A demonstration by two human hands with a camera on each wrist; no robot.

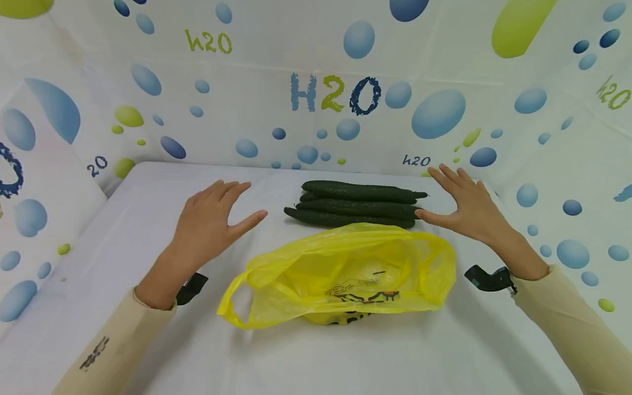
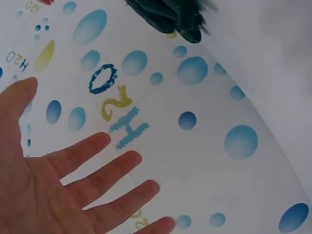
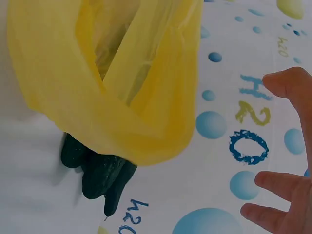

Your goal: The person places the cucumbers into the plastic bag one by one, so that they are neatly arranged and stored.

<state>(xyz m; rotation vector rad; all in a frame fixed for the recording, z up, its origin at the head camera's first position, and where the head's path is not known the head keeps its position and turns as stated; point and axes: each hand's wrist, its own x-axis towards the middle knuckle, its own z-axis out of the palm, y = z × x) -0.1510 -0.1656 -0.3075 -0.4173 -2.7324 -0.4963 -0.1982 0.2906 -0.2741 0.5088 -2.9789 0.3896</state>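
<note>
Several dark green cucumbers [image 1: 357, 208] lie side by side in a small pile toward the back of the white table. In front of them stands a yellow plastic bag [image 1: 291, 280] with its mouth spread wide and a handle loop out to the left. My left hand [image 1: 207, 222] hovers left of the bag and cucumbers, fingers spread, holding nothing. To the right, my right hand [image 1: 469, 211] is raised with fingers apart; its thumb overlaps the cucumber ends in the head view, and I cannot tell whether they touch. The right wrist view shows the bag [image 3: 161, 131] partly hiding the cucumbers [image 3: 100, 175].
The white tabletop [image 1: 316, 362] extends around the bag. Behind and beside it hangs a white sheet [image 1: 266, 66] printed with blue and green drops and H2O lettering. A black wrist device [image 1: 489, 278] sits below the right wrist, another [image 1: 191, 288] by the left.
</note>
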